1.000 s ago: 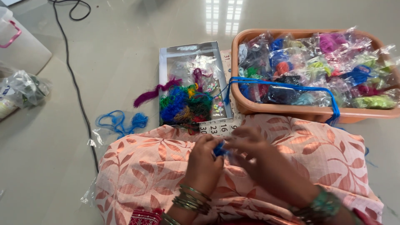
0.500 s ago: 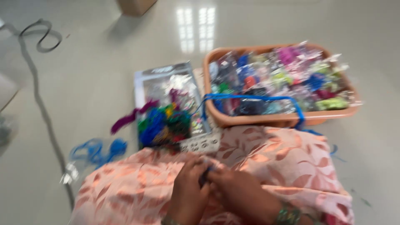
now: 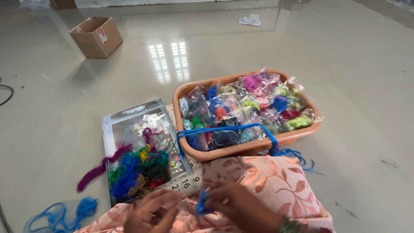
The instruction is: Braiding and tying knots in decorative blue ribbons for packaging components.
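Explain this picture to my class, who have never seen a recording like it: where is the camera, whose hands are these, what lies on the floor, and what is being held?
There is no machine here. The camera sits on a person's head and looks down, so the two hands at the bottom are that person's own, working over a lap covered in pink flowered cloth. The left hand and right hand meet around a small blue piece of yarn; both are blurred, so the exact grip is unclear. On the shiny floor ahead stands an orange tub full of clear bags of coloured yarn, with blue yarn draped over its front. Left of it lies a flat tray holding a tangle of mixed yarn. More blue yarn lies at the lower left, and a cardboard box stands farther off.
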